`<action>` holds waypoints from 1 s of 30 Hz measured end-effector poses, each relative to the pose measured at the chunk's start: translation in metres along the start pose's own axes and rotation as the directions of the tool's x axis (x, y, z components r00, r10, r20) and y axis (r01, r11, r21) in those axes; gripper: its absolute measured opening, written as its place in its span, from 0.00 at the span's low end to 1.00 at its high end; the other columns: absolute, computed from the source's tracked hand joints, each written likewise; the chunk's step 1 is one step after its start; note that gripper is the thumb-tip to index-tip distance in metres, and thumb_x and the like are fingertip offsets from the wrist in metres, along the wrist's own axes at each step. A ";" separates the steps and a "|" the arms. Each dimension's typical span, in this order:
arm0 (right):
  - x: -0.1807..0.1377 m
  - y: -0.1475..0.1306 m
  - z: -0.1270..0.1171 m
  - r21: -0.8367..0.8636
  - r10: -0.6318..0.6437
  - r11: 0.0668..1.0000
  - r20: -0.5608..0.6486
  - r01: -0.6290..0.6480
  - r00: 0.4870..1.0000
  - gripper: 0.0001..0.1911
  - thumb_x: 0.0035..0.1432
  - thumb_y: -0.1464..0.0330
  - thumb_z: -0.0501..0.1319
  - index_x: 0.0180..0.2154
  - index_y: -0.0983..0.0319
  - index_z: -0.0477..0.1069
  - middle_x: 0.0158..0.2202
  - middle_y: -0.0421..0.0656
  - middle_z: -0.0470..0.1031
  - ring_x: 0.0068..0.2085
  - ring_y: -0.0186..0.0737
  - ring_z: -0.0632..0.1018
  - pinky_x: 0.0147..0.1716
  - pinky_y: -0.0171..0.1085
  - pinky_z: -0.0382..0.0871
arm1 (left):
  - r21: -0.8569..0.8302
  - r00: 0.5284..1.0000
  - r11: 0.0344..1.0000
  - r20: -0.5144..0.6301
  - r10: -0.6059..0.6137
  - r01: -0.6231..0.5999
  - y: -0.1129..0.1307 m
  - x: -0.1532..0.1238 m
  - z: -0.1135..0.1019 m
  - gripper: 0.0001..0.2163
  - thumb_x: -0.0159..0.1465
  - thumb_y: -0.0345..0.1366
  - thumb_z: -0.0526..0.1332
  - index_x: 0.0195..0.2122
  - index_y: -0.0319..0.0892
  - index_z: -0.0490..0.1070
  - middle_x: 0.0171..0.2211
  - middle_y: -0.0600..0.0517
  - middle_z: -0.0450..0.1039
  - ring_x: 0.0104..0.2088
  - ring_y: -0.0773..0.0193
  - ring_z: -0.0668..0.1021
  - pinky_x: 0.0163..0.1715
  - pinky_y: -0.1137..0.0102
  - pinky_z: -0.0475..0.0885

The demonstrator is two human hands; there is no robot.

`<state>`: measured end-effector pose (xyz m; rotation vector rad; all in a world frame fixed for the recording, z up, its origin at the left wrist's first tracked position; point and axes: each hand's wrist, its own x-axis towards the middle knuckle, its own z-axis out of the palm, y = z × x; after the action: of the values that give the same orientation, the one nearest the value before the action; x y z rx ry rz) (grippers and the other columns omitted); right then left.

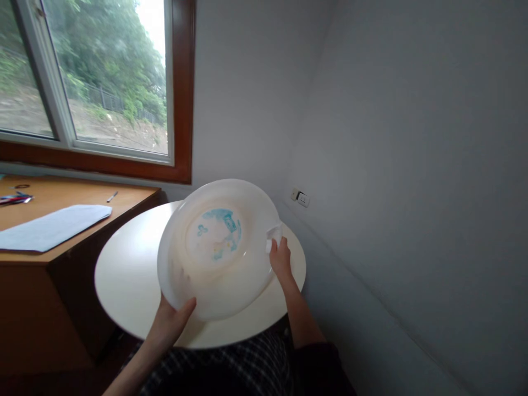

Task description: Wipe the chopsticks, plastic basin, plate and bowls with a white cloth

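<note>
A large round white basin [251,258] is held up at a tilt above the white round table [124,264]. Worn blue print covers its middle, with faint brownish marks around. My left hand [175,319] grips the basin's lower left rim, its thumb on the side facing me and the other fingers hidden behind. At the right rim, my right hand [281,257] is closed on a crumpled white cloth or tissue [273,235] pressed against the basin.
Left of the table stands a wooden desk [136,199] with a sheet of white paper [53,226], a pen [112,196], scissors [21,186] and several pens [16,198]. A socket [303,199] is on the grey wall close to the table. A brown-framed window [183,110] is behind.
</note>
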<state>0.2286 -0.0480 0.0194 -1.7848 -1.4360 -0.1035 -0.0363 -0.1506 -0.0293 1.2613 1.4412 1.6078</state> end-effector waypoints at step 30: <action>0.009 -0.076 -0.003 -0.304 -0.224 0.909 0.224 0.286 0.949 0.26 0.63 0.71 0.43 0.61 0.75 0.45 0.45 0.58 0.73 0.44 0.48 0.76 0.39 0.39 0.65 | -0.199 0.994 0.974 0.031 -0.108 0.113 0.103 0.125 -0.078 0.24 0.30 0.30 0.69 0.33 0.37 0.71 0.18 0.57 0.73 0.17 0.69 0.72 0.17 0.76 0.69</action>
<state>0.1692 -0.0418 0.0668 -1.9016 -1.8760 -0.3444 -0.1371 -0.0870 0.1052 1.0614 1.2781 1.6154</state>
